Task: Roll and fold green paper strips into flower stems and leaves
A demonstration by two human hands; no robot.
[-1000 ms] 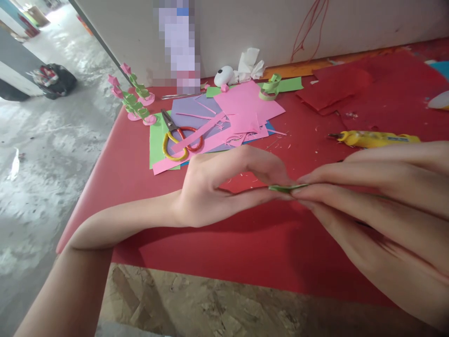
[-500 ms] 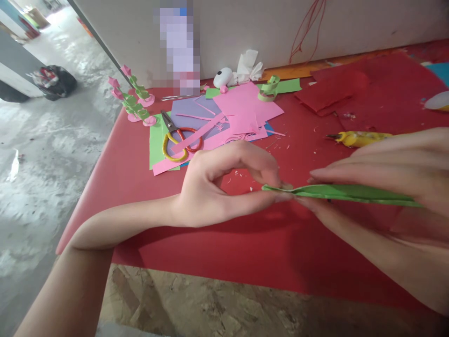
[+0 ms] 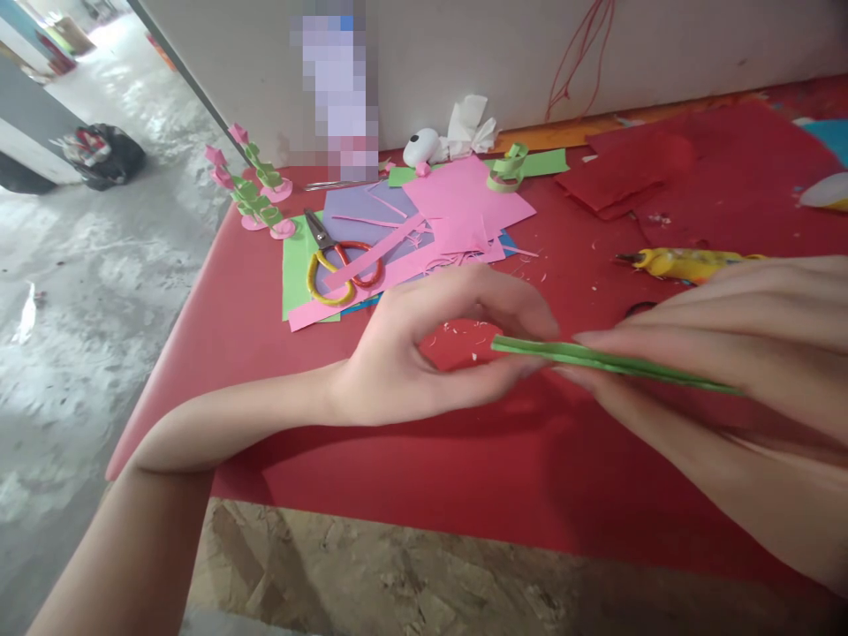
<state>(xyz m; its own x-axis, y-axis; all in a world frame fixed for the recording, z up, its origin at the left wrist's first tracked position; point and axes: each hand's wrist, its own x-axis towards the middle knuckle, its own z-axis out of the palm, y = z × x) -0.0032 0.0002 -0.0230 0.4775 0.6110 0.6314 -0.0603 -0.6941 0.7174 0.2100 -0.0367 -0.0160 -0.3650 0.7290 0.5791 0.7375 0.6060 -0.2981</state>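
Observation:
A narrow folded strip of green paper [image 3: 636,363] is held edge-on above the red tabletop. My left hand [image 3: 430,349] pinches it near its left end between thumb and fingertips, and a short bit sticks out past them. From the other side my right hand [image 3: 742,353] grips the strip between thumb and fingers, which cover part of its right end. Beyond my left hand, scissors [image 3: 336,265] with one yellow and one red handle lie on coloured paper, a pink strip [image 3: 374,252] across them.
Pink paper [image 3: 464,199] and a lilac sheet [image 3: 358,205] lie at mid-table. Small paper flowers [image 3: 248,199] stand at the left edge. A yellow glue gun [image 3: 682,263] lies behind my right hand, red cloth [image 3: 616,172] further back. A wall [image 3: 464,53] borders the table.
The green strip now looks thinner and flatter, and its left end extends further past my left fingertips. My left hand has shifted slightly right; my right hand's fingers have lowered a little.

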